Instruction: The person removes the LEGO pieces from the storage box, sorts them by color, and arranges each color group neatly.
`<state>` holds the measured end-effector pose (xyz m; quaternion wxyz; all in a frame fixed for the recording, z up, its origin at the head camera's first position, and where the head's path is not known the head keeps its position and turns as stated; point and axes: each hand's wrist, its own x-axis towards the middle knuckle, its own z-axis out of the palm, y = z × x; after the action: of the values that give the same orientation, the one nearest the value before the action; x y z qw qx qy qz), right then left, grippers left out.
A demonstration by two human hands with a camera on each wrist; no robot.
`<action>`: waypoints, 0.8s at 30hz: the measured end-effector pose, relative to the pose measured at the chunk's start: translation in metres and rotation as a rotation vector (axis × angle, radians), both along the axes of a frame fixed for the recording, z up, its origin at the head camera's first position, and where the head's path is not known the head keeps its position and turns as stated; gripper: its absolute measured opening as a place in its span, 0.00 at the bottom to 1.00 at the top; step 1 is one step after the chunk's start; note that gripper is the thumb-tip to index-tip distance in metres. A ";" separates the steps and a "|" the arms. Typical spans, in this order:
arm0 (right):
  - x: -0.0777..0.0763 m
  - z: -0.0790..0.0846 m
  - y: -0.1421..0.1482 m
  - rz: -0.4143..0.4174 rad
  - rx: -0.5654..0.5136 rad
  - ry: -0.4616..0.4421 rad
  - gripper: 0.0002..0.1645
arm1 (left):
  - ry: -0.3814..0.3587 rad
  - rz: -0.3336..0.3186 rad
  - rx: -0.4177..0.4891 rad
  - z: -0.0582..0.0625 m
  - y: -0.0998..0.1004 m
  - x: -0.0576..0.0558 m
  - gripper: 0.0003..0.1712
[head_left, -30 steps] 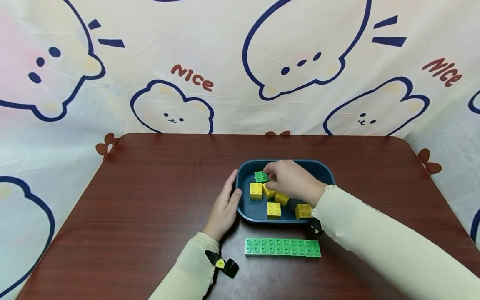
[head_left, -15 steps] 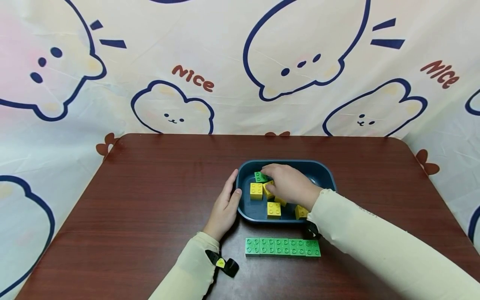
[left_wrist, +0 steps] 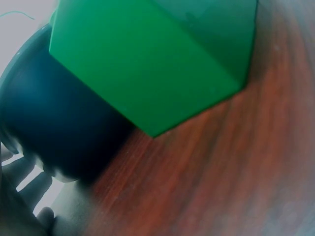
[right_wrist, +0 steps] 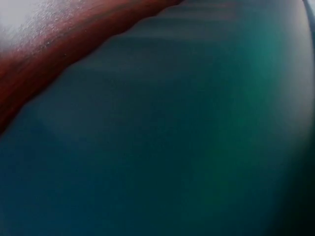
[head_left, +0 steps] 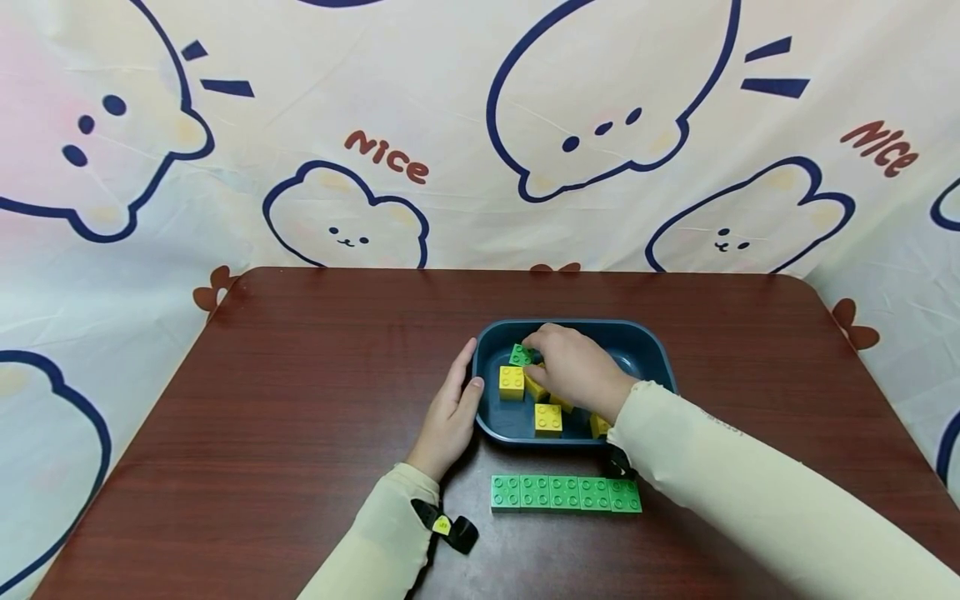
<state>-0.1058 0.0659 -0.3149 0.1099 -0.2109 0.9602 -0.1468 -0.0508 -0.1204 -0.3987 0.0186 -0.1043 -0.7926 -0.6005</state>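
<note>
A dark blue tray [head_left: 645, 358] holds several yellow building blocks [head_left: 512, 383] and a green building block [head_left: 520, 355]. My left hand [head_left: 448, 414] rests against the tray's left side with its fingers extended; in the left wrist view, the fingers [left_wrist: 30, 189] lie along the tray's outer wall. My right hand [head_left: 581, 367] reaches into the tray and pinches the green block between fingertips and thumb, over a yellow block partly hidden by the hand. In front of the tray lies a row of green blocks [head_left: 566, 494] set end to end.
The brown wooden table [head_left: 300, 400] runs back to a cream curtain [head_left: 465, 108] with printed cartoon figures. In the left wrist view, a green block [left_wrist: 147, 69] looms close to the camera. The right wrist view is mostly blurred blue-green.
My right hand has shifted slightly left within the tray, and the green block there has turned a little. The left hand, tray and green row stay put.
</note>
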 end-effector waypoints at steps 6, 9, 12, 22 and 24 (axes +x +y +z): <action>-0.001 -0.003 0.000 -0.024 -0.022 -0.014 0.23 | -0.025 -0.010 0.001 0.010 0.001 0.003 0.29; -0.002 -0.004 0.001 -0.040 -0.032 -0.015 0.21 | -0.032 -0.016 0.003 0.022 0.003 0.008 0.29; -0.002 -0.005 0.003 -0.048 -0.029 -0.017 0.20 | -0.036 -0.018 0.000 0.033 0.004 0.012 0.29; -0.003 -0.002 0.008 -0.077 -0.014 -0.066 0.17 | -0.036 0.006 -0.013 0.035 0.005 0.013 0.29; -0.003 -0.001 0.008 -0.089 -0.023 -0.080 0.18 | -0.039 0.006 -0.013 0.035 0.005 0.012 0.29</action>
<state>-0.1086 0.0740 -0.3164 0.1394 -0.1633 0.9616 -0.1707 -0.0384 -0.1154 -0.3637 0.0042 -0.0904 -0.7969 -0.5973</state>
